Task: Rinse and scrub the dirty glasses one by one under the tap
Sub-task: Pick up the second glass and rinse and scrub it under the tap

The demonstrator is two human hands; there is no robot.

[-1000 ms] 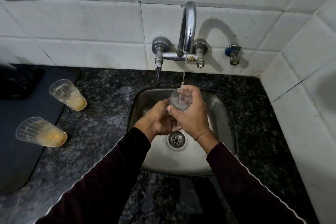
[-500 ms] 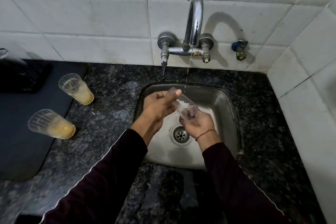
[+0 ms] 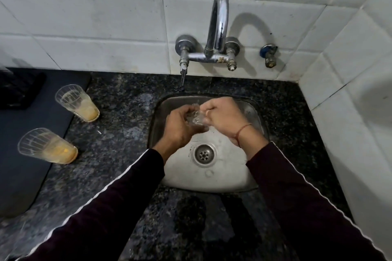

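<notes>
At the centre of the frame, over the steel sink (image 3: 252, 178), a clear glass (image 3: 196, 117) is held between both hands: the left hand (image 3: 180, 128) curls its fingers round one end, the right hand (image 3: 226, 119) grips the other in a fist. Two dirty glasses (image 3: 77, 103) (image 3: 47, 146) stand on the granite counter (image 3: 118, 133) at left, below the wall tap (image 3: 218, 27)
</notes>
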